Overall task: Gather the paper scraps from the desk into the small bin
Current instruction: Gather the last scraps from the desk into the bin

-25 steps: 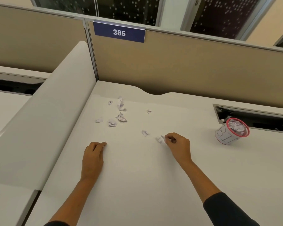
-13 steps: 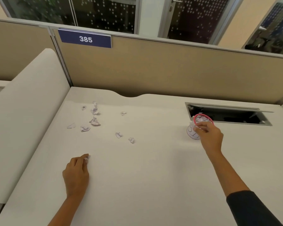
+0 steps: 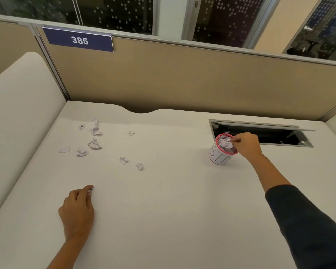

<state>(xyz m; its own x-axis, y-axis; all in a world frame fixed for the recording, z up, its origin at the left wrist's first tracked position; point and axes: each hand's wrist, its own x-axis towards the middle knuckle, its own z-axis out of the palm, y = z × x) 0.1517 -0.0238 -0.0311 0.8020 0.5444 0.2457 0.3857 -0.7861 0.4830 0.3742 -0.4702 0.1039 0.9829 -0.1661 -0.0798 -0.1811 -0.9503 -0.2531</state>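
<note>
One small bin, white with a pink rim, stands on the pale tabletop, heaped with crumpled paper. The right hand reaches over the bin's rim, fingertips pinched at the top of the heap; whether they grip a piece cannot be told. Well left of the bin lie nine loose paper scraps: seven in a cluster farthest from it, two nearer the bin. The left hand rests knuckles-up on the tabletop, farther from the bin still, pinching a tenth scrap at its fingertips. Just behind the bin a cable hatch opens in the tabletop. Tan partitions behind it carry one blue sign reading 385, under dark dotted windows.
</note>
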